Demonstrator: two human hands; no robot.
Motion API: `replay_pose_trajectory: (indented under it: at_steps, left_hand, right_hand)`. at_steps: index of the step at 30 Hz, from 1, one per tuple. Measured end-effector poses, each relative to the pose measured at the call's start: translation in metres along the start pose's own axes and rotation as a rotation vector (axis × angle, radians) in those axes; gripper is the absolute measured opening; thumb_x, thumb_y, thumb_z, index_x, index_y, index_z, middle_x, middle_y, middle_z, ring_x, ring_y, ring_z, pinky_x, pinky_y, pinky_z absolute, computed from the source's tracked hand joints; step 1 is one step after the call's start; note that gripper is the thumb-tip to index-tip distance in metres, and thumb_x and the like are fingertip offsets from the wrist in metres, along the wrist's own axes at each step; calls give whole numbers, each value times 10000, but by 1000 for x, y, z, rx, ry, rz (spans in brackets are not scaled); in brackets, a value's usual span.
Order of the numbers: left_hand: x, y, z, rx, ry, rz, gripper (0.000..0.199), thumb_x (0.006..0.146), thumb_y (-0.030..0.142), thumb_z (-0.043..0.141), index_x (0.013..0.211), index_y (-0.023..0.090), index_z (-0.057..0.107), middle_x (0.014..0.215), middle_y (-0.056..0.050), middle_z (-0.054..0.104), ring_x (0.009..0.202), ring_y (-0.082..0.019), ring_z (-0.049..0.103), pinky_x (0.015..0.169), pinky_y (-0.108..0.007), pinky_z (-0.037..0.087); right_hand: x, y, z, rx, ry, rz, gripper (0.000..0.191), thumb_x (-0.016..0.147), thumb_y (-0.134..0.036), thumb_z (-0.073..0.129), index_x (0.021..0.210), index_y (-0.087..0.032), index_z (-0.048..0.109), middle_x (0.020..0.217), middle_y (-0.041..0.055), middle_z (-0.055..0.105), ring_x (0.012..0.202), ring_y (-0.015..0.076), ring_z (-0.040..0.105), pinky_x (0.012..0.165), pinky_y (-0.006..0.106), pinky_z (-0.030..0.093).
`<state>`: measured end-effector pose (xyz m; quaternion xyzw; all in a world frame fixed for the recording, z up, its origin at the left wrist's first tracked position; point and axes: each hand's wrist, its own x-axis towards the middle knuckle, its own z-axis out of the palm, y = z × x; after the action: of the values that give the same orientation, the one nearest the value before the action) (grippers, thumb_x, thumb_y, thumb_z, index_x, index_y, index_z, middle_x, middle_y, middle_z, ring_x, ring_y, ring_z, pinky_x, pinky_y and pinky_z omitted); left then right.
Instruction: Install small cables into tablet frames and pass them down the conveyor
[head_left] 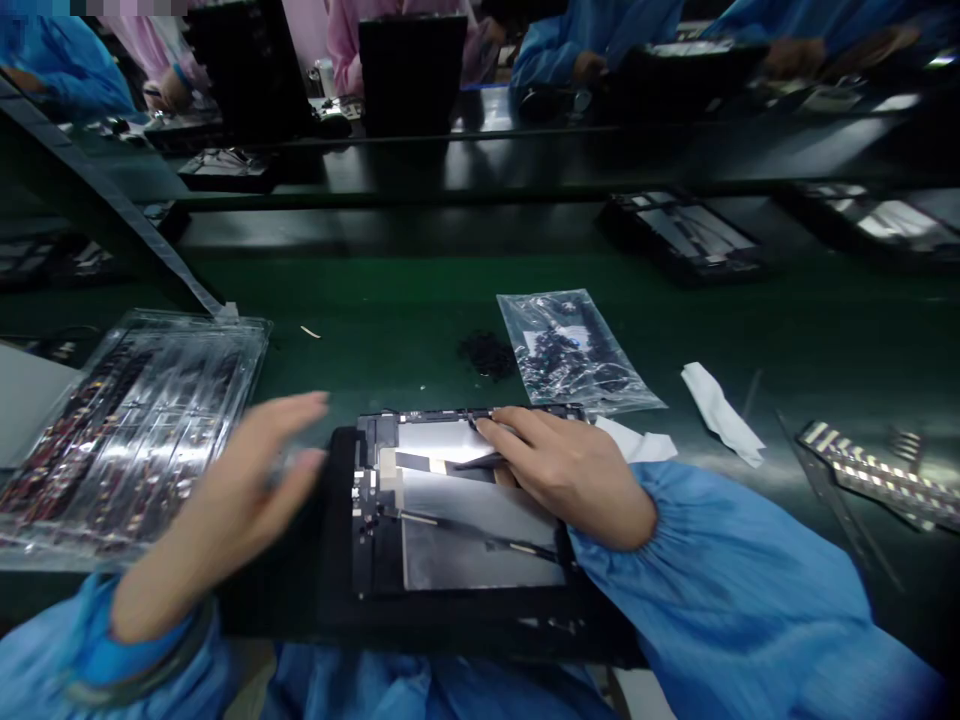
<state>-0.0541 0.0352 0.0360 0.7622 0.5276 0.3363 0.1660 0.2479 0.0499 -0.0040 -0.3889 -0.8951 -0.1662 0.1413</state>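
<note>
An opened tablet-like device lies on a black pad in front of me, its silvery inner plate, ribbon cables and small boards exposed. My right hand rests over its upper right part, fingers bent together at the top edge. A dark, pointed piece shows beneath that hand; whether the hand grips it is hidden. My left hand is smeared by motion in the air left of the device, thumb and fingers apart, with nothing visible in it. Beyond the device are a pile of small black parts and a clear bag of similar parts.
Clear plastic trays of small components stand at left. White paper strips, tweezers-like tools and a strip of metallic pieces lie at right. Other opened devices sit on the line behind, where several people in blue and pink sleeves work.
</note>
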Motion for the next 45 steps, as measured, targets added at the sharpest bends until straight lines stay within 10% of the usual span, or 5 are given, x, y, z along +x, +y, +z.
replay_pose_trajectory:
  at_steps: [2,5,20,45]
  left_hand:
    - [26,9,31,33,-374,276,303,872,264,537,1169,230,587,1233,-71,610,1175,-228,545,991,-387,452]
    - [50,22,68,33,-523,429,295,885,219,505,1170,207,578,1298,-104,574,1228,-235,511,1033,-409,406]
    - [57,12,96,303,-529,698,497,795,-7,406,1264,127,503,1334,-117,535,1208,-234,498,978,-416,422]
    - [52,16,99,377,-491,695,404,869,106,491,1269,147,524,1332,-92,551,1218,-257,501,873,-386,478]
  right_hand:
    - [0,0,0,2,13,4,256,865,-85,434,991,-108,656,944,116,682,715,191,616,560,296,441]
    - [0,-1,0,10,28,16,247,876,-95,439,989,-110,658,938,110,685,728,192,619,569,294,442]
    - [-18,2,-16,27,-27,38,308,932,-71,342,1023,-98,635,877,89,678,677,188,609,518,302,412]
    - [-29,13,-6,-2,15,14,288,906,-39,406,1073,-87,635,989,119,676,744,212,590,582,309,442]
